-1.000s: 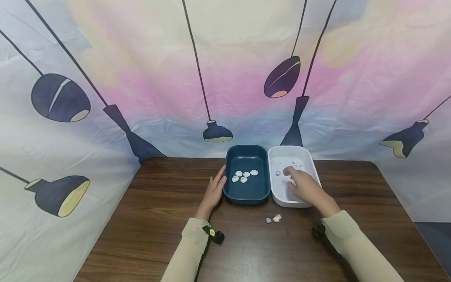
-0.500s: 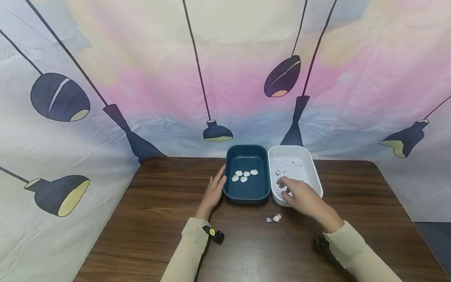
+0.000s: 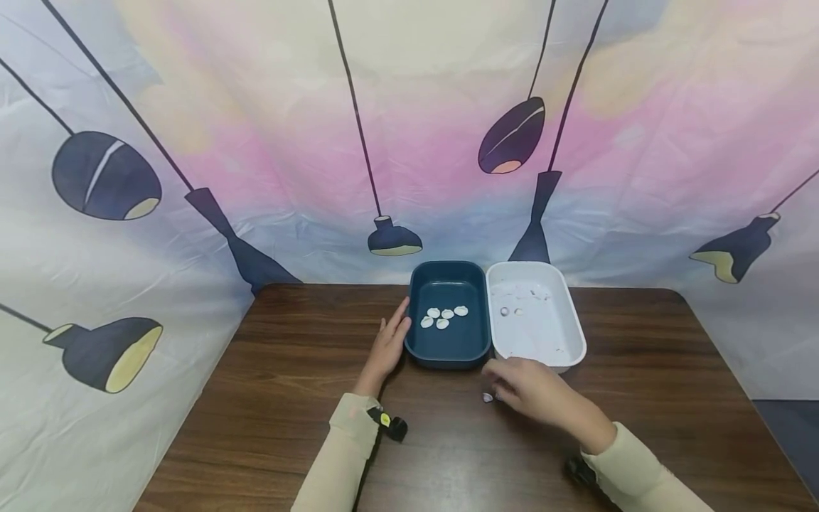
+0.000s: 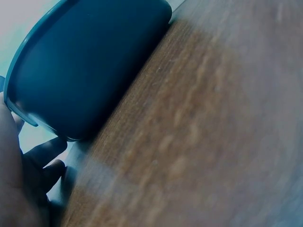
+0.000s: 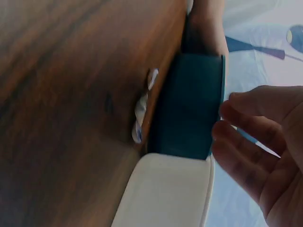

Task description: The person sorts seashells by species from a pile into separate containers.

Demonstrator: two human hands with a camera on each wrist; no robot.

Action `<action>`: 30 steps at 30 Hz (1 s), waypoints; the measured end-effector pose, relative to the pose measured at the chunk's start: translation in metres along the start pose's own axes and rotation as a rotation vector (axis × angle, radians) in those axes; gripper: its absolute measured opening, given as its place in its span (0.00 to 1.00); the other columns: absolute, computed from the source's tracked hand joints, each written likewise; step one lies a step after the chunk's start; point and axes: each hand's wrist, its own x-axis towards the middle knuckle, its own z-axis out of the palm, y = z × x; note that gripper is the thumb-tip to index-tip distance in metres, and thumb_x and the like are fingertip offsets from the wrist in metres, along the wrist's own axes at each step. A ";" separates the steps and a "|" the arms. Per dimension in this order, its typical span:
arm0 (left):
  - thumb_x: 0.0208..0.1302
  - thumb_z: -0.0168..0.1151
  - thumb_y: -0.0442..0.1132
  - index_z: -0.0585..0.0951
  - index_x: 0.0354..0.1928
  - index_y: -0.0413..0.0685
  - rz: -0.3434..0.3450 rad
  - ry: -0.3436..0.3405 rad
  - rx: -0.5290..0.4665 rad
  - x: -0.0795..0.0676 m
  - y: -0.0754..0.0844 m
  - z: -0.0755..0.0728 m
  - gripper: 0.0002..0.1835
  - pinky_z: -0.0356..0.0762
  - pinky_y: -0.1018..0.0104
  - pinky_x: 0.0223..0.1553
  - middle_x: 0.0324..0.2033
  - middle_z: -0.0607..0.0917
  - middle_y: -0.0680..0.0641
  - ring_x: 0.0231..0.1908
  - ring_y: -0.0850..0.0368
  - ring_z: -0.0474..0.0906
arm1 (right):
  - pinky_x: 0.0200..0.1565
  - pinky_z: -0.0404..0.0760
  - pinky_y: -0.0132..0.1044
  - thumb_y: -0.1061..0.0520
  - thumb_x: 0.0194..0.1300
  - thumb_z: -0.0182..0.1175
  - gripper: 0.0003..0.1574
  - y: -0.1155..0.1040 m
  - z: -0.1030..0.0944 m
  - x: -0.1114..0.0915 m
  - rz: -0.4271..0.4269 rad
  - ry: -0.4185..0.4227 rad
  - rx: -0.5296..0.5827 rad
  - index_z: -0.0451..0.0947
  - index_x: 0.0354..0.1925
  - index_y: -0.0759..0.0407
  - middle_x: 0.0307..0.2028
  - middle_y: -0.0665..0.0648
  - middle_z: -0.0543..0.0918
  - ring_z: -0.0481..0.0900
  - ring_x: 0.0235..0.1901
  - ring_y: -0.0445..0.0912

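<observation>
My left hand (image 3: pixel 386 348) rests against the left side of a dark teal tray (image 3: pixel 449 361), fingers nearly straight. Inside that tray lie several flat white shells (image 3: pixel 447 314). A white tray (image 3: pixel 547 334) stands directly beside it, with a small round purplish shell (image 3: pixel 505 311) and a pale shell (image 3: pixel 519 311) in it. My right hand (image 3: pixel 534 392) is over the table in front of the white tray, fingers loosely bent. In the right wrist view its thumb stands apart from the fingers, nothing between them. Below it lie small shells (image 5: pixel 141 109) on the table, mostly hidden in the head view.
Dark specks are scattered on the white tray's floor. The brown wooden table (image 3: pixel 288 370) meets a fabric backdrop (image 3: pixel 307 178) printed with lamps just behind both trays. Each wrist carries a small black camera (image 3: pixel 397 429).
The right hand has moved out of the white tray, toward the front, and is now over the shells on the table. A pale shell it covered in the tray shows. The left hand stays put.
</observation>
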 end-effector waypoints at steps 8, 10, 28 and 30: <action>0.87 0.41 0.54 0.59 0.84 0.59 -0.005 0.004 -0.006 0.001 0.001 0.000 0.30 0.29 0.43 0.81 0.81 0.62 0.50 0.80 0.44 0.56 | 0.25 0.74 0.31 0.64 0.61 0.75 0.14 0.000 0.021 0.002 -0.056 -0.074 -0.110 0.78 0.34 0.51 0.25 0.44 0.76 0.75 0.26 0.39; 0.87 0.42 0.53 0.59 0.84 0.59 -0.001 0.003 -0.006 0.001 0.001 0.000 0.30 0.29 0.43 0.81 0.81 0.62 0.49 0.80 0.44 0.56 | 0.24 0.73 0.32 0.65 0.59 0.75 0.16 0.001 0.025 0.002 -0.071 -0.072 -0.149 0.76 0.32 0.51 0.24 0.44 0.75 0.75 0.26 0.41; 0.87 0.42 0.54 0.59 0.84 0.58 0.008 -0.008 -0.013 0.000 0.001 0.000 0.31 0.29 0.42 0.81 0.81 0.62 0.49 0.80 0.42 0.56 | 0.37 0.82 0.34 0.65 0.62 0.71 0.09 -0.003 0.040 0.006 -0.120 -0.133 -0.245 0.90 0.38 0.51 0.31 0.46 0.86 0.81 0.36 0.42; 0.87 0.42 0.53 0.59 0.84 0.58 0.002 -0.006 -0.011 0.000 0.001 0.000 0.30 0.29 0.43 0.81 0.81 0.62 0.49 0.80 0.43 0.56 | 0.38 0.83 0.35 0.64 0.62 0.72 0.09 -0.005 0.041 0.007 -0.128 -0.130 -0.237 0.90 0.39 0.52 0.32 0.46 0.86 0.81 0.36 0.42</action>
